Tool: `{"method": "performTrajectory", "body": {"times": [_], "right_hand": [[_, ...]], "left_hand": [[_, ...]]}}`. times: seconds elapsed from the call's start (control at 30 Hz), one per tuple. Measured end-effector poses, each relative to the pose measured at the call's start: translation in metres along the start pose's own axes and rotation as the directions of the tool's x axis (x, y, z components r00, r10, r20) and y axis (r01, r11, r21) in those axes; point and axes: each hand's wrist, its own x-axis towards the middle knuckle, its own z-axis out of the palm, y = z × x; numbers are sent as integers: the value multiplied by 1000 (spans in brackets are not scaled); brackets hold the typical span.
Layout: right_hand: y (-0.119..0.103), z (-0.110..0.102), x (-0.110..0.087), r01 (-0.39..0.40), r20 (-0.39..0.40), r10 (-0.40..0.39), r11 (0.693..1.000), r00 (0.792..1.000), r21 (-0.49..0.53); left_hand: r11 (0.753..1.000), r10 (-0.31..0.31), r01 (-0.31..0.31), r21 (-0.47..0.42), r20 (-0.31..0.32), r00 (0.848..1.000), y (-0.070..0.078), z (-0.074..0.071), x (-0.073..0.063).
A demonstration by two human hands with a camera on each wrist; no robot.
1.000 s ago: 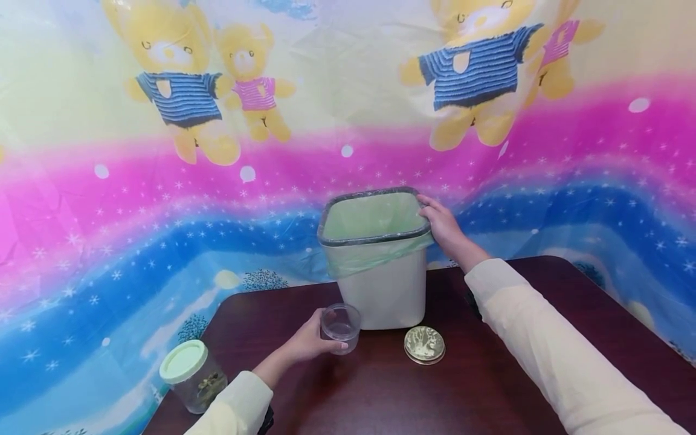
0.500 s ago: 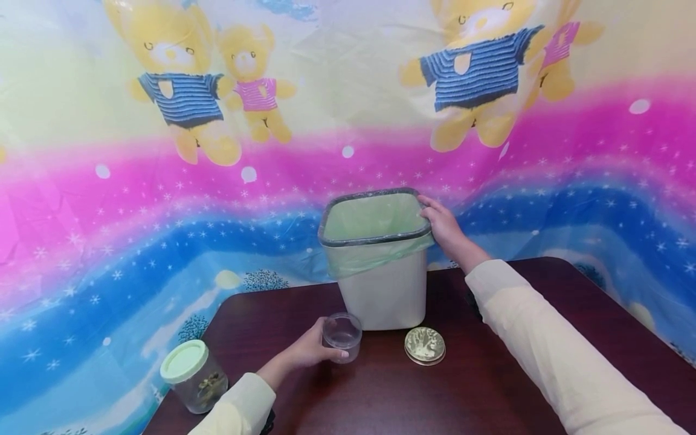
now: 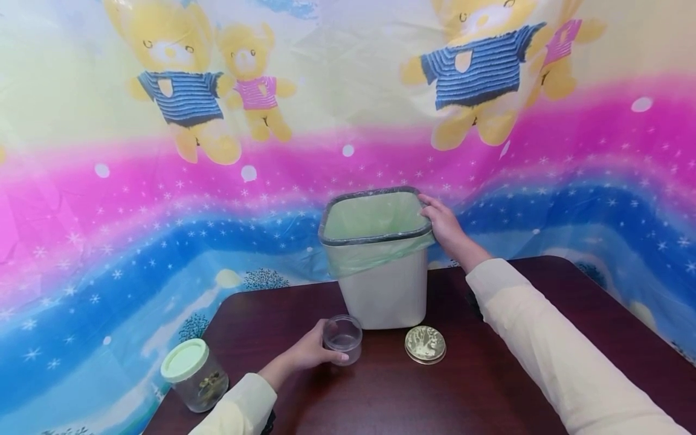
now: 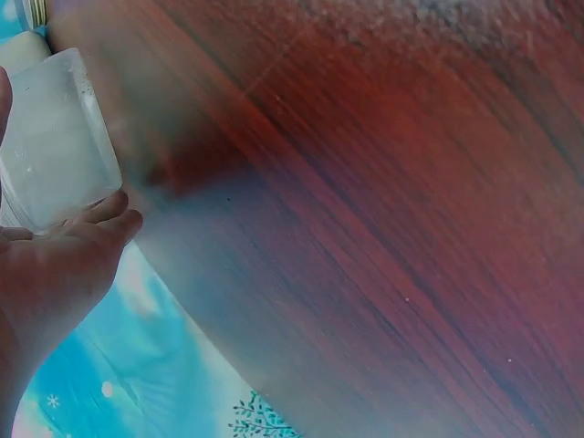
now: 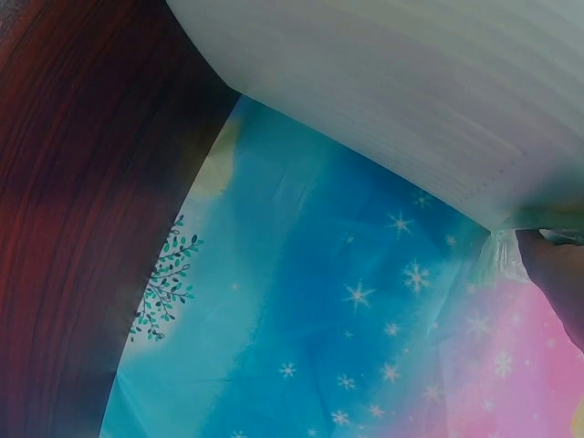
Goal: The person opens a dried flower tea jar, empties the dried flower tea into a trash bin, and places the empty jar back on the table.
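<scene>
My left hand [image 3: 314, 348] grips a small clear plastic jar [image 3: 344, 341] by its left side, the thumb across its front. The jar has no lid on and stands upright at the front left of the bin; whether its base touches the table cannot be told. In the left wrist view, the jar [image 4: 59, 141] sits at the left edge with fingertips around it. My right hand [image 3: 443, 226] holds the right rim of a pale trash bin [image 3: 383, 290] lined with a green bag [image 3: 375, 257]. A gold round lid [image 3: 425, 344] lies right of the jar.
At the table's left edge stands a clear jar with a pale green lid [image 3: 185, 360] and brownish contents. The dark wooden table [image 3: 380, 393] ends at a patterned backdrop [image 3: 272, 235] just behind the bin.
My left hand has lowered the clear jar a little and shifted it slightly right, toward me. My right hand stays on the bin's rim, and the bin has not moved.
</scene>
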Motion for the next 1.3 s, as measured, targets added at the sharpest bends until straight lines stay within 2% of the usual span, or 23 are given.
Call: {"method": "performTrajectory", "body": {"times": [0.3, 0.6, 0.93, 1.07, 1.17, 1.23, 1.3], "right_hand": [[0, 0, 1, -4, -7, 4, 1000, 1000, 14], [-2, 0, 1, -7, -8, 7, 1000, 1000, 23], [-1, 0, 1, -9, -2, 9, 1000, 1000, 17], [-2, 0, 1, -8, 4, 8, 1000, 1000, 16], [-1, 1, 1, -10, 3, 10, 1000, 1000, 18], [-1, 1, 1, -11, 1, 11, 1000, 1000, 19], [-1, 0, 1, -8, -2, 8, 1000, 1000, 16]], "left_hand": [[1000, -17, 17, 20, 6, 1000, -4, 0, 2], [999, -15, 15, 34, -13, 1000, -4, 0, 1], [999, -42, 43, 13, -48, 998, 5, -9, -4], [999, -41, 43, 17, -90, 995, 13, -17, -4], [999, -28, 33, 29, -155, 988, 19, -23, -5], [999, -20, 29, 41, -211, 977, 23, -28, -7], [998, -16, 32, 52, -276, 961, 26, -33, -9]]}}
